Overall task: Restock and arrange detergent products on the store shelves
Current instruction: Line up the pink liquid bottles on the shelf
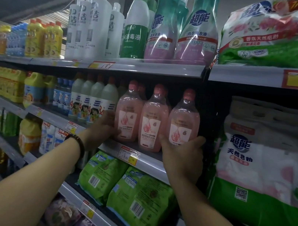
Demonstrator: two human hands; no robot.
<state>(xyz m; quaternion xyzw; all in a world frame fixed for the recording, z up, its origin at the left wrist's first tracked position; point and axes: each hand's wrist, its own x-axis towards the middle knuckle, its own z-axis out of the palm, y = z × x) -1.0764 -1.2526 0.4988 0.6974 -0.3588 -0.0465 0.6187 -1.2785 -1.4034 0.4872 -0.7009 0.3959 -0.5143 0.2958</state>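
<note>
Pink liquid fills three bottles in a row at the centre of the frame, on the middle shelf and close to its front rail (148,161). My left hand (103,127) is wrapped on the lower flank of the left pink bottle (128,113), thumb on the front, the other fingers hidden behind it. My right hand (182,156) cups the base of the right pink bottle (183,122), thumb on one side and fingers curled round the other. The middle bottle (152,121) stands between them, just beside both, and neither hand holds it.

That free bottle is my main worry. If I squeeze the outer two inward, I judge it could be nudged forward over the low rail and drop onto the green pouches (132,193) below. Both grips sit low on tall, narrow-necked bottles, so a quick pull might tip a top outward. The plastic looks smooth and could slip. The back of my left hand is just beside the pale green bottles (95,101) left of centre; a sideways sweep could topple one. I cannot tell how steady the pink bottles behind are.
</note>
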